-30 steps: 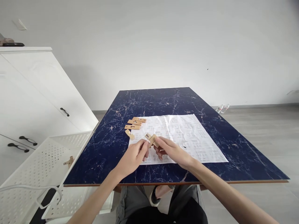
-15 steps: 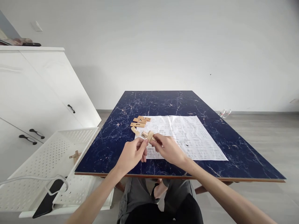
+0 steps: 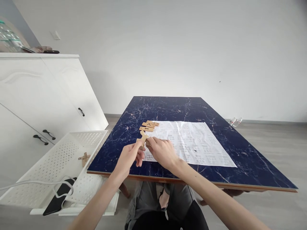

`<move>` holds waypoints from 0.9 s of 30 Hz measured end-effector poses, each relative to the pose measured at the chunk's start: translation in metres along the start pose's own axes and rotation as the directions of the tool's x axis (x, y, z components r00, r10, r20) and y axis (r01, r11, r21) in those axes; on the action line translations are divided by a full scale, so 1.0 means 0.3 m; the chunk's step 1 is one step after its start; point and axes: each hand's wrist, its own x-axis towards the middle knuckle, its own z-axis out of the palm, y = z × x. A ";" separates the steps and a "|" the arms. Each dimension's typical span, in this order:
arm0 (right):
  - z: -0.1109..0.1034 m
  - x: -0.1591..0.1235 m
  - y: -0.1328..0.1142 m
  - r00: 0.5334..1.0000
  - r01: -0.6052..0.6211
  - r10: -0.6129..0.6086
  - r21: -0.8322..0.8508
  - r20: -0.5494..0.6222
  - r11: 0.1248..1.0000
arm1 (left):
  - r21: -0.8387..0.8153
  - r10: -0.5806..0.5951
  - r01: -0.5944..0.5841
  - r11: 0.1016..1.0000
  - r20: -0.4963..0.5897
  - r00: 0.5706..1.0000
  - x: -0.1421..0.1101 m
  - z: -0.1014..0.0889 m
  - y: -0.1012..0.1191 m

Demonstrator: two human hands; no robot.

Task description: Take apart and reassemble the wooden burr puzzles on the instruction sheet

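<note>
The right hand (image 3: 163, 151) and left hand (image 3: 130, 154) cover parts of the wooden pieces (image 3: 144, 137) between them. The hands also hide some of the paper's (image 3: 199, 137) eight o'clock side, and its print is too small to read. The view's edge cuts off the bottles (image 3: 8, 40) at ten o'clock and the white cabinet (image 3: 21, 95) at nine.

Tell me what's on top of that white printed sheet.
Three slotted wooden pieces overlap the printed sheet at upper left; a dark speck shows farther right. The right hand, holding a light wooden piece with the left hand, covers the lower left; anything there is hidden.
</note>
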 end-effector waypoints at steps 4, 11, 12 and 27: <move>0.002 0.030 -0.020 1.000 -0.007 0.008 -0.064 0.020 0.998 | -0.087 -0.027 0.021 0.996 -0.061 0.998 0.020 -0.010 0.005; 0.019 0.059 -0.027 0.998 -0.036 0.042 -0.122 0.048 0.992 | -0.039 -0.047 0.045 0.998 -0.058 0.997 0.093 -0.019 -0.006; 0.024 0.061 -0.027 0.998 -0.043 0.050 -0.122 0.049 0.992 | -0.013 -0.030 0.029 0.999 -0.068 0.997 0.107 -0.017 -0.005; 0.128 0.187 0.138 0.947 -0.320 0.320 0.030 0.006 0.947 | 0.869 0.345 -0.021 0.494 -0.174 0.922 0.231 -0.071 -0.070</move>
